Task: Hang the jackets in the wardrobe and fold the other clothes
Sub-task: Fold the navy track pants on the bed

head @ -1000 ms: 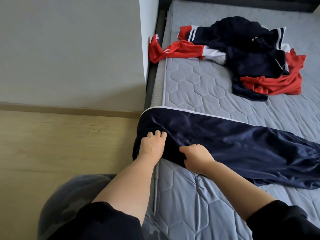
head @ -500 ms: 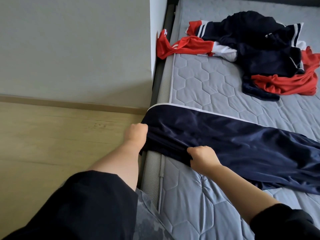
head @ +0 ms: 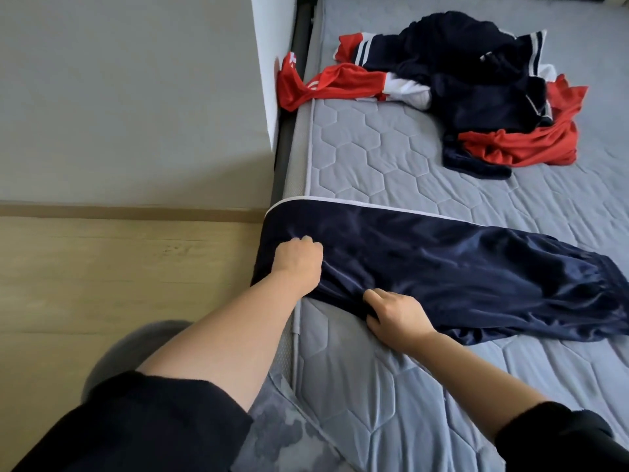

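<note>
My left hand (head: pixel 299 262) is curled into the fabric of the navy track pants (head: pixel 476 267), which lie flat across the grey quilted mattress (head: pixel 374 158), one end draped over its side. My right hand (head: pixel 396 316) pinches their near edge. A heap of red and navy clothes (head: pixel 493 97) lies farther up the mattress.
</note>
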The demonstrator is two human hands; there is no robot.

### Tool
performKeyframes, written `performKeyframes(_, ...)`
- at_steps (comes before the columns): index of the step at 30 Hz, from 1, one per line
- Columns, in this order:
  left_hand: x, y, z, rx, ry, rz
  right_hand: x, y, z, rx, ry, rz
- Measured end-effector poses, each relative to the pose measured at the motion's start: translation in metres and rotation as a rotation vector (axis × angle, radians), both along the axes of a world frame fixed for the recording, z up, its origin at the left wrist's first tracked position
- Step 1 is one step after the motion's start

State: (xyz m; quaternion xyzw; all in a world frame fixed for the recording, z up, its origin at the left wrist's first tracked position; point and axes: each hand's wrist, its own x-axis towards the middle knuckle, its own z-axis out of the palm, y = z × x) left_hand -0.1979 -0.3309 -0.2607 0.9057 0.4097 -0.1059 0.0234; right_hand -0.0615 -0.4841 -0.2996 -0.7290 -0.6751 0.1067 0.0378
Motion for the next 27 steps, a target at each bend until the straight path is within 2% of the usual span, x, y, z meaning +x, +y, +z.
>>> performKeyframes(3,0.016,-0.026,-0.012,0.014,-0.101,-0.255,0.015,-0.021,0.003,0.013,-0.037,-0.094)
performKeyframes(6,0.027,-0.052,-0.028,-0.179,0.025,-0.293,0.037,-0.039,0.003,0.079,-0.053,-0.326)
performKeyframes(9,0.037,-0.062,-0.036,-0.194,0.021,-0.319,0.058,-0.048,0.005,0.239,-0.034,-0.526)
performKeyframes(10,0.040,-0.063,-0.038,-0.194,0.023,-0.338,0.065,-0.050,0.004,0.210,-0.067,-0.522)
performKeyframes(13,0.049,-0.068,-0.042,-0.215,0.042,-0.369,0.091,-0.067,-0.006,-0.067,-0.124,-0.494)
performKeyframes(15,0.056,-0.070,-0.045,-0.220,0.035,-0.368,0.120,-0.089,-0.012,-0.140,-0.110,-0.760)
performKeyframes(17,0.065,-0.068,-0.046,-0.213,-0.003,-0.334,0.146,-0.102,-0.007,-0.076,0.044,-1.131)
performKeyframes(18,0.071,-0.067,-0.046,-0.206,-0.018,-0.308,0.153,-0.101,-0.005,-0.041,0.079,-1.220)
performKeyframes(20,0.084,-0.070,-0.049,-0.180,-0.033,-0.265,0.150,-0.085,-0.004,0.025,0.032,-1.133)
performKeyframes(22,0.097,-0.079,-0.052,-0.165,-0.038,-0.270,0.136,-0.058,-0.007,0.128,0.019,-0.819)
performKeyframes(24,0.106,-0.087,-0.056,-0.172,-0.031,-0.328,0.132,-0.040,-0.016,0.075,0.012,-0.545)
performKeyframes(25,0.110,-0.090,-0.058,-0.178,-0.016,-0.370,0.142,-0.038,-0.021,0.027,0.002,-0.527)
performKeyframes(27,0.115,-0.092,-0.059,-0.191,0.027,-0.442,0.181,-0.047,-0.025,-0.044,0.051,-0.769)
